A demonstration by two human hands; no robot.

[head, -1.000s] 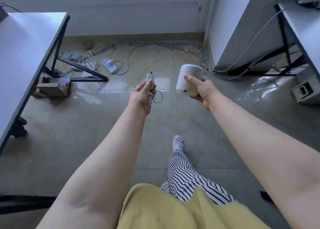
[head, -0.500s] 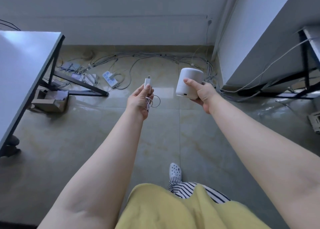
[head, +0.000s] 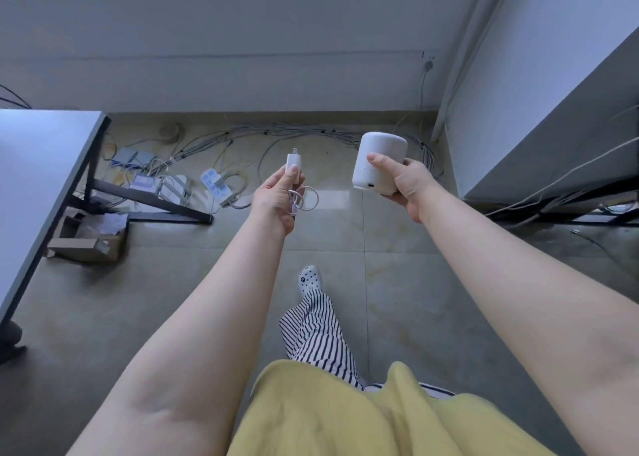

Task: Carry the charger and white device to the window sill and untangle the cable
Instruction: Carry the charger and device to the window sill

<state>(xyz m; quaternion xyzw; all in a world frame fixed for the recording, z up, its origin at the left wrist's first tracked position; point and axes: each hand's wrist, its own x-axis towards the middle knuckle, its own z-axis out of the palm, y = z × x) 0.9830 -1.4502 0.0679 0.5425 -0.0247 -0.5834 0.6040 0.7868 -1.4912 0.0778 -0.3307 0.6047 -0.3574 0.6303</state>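
While the left hand (head: 276, 196) pinches the white charger (head: 293, 165), its coiled cable (head: 304, 198) dangling, the right hand (head: 404, 186) wraps the white cylindrical device (head: 377, 158).

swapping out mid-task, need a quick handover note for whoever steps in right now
Left hand: grip shut on the charger, its cable looped below the fingers.
Right hand: grip shut on the white device, held upright.
Both things are in the air over the tiled floor; no window sill is in view.
Done: both picked up.
Left: reach the sill, untangle the cable.
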